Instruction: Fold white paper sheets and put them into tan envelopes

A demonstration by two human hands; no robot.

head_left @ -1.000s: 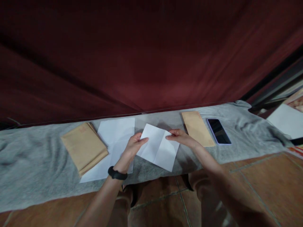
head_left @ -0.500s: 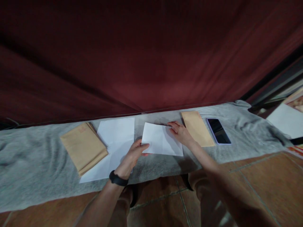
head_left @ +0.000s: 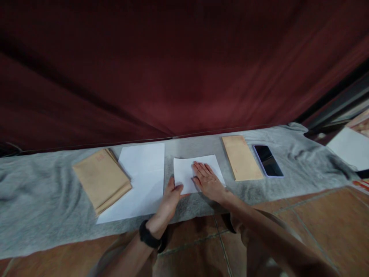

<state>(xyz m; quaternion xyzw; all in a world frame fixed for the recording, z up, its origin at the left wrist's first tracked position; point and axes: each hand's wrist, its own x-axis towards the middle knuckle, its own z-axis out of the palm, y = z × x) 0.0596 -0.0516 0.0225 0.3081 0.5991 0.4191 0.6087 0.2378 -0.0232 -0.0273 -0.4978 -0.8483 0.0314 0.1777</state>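
Note:
A folded white sheet of paper (head_left: 187,169) lies on the grey cloth (head_left: 43,192) in front of me. My right hand (head_left: 207,180) presses flat on it, fingers stretched out. My left hand (head_left: 171,198), with a black band on the wrist, rests at the sheet's near left corner, thumb on the paper. A stack of flat white sheets (head_left: 141,181) lies just left of my left hand.
A pile of brown envelopes (head_left: 100,179) sits at the left. One brown envelope (head_left: 240,157) and a dark phone (head_left: 268,160) lie to the right. A dark red curtain (head_left: 184,65) hangs behind. Brown floor tiles (head_left: 323,215) run along the near side.
The sheet, held up half-open a second ago, has been folded over and laid on the cloth. My right hand moved from its far edge onto its top, now flat.

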